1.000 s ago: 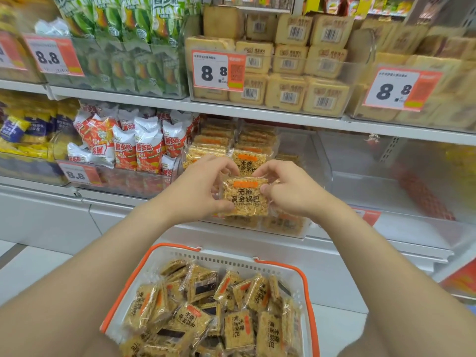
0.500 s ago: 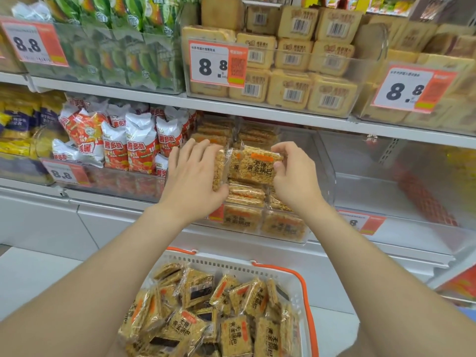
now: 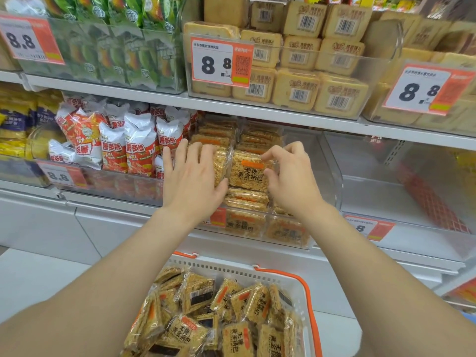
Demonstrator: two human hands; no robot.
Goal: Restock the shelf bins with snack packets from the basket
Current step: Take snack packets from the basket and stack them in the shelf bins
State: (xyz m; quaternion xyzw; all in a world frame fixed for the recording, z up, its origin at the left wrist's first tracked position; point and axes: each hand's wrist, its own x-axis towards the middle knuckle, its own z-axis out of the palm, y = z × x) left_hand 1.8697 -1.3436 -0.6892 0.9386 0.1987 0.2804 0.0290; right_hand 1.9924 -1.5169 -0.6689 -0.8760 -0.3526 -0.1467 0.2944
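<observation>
Resting face-up over the right-hand stack inside the shelf bin [image 3: 332, 181], the snack packet [image 3: 247, 173] is pinched at its three o'clock edge by the right hand [image 3: 293, 181], with the thumb on the near side and the fingers curled over the far corner. The packet is nearly square. Its printed lines run from nine to three o'clock, and its orange bar is turned toward twelve.

From the right hand the packet lies at nine o'clock, touching. From the left hand [image 3: 192, 181] it lies at three o'clock, just beside. The left hand is spread wide with straight fingers and is laid flat on a second packet [image 3: 221, 163], seen on edge between that hand and the held packet; nothing is gripped by it.

The setting-down is judged to turn on the right hand: the packet needs only to be lowered onto the stack [image 3: 247, 199] beneath and released.

The basket [image 3: 307, 287], filled with many like packets, is seen at six o'clock. Red-and-white bags [image 3: 139, 148] are packed at nine o'clock of the bin, and a price tag [image 3: 221, 63] is hung at twelve.
</observation>
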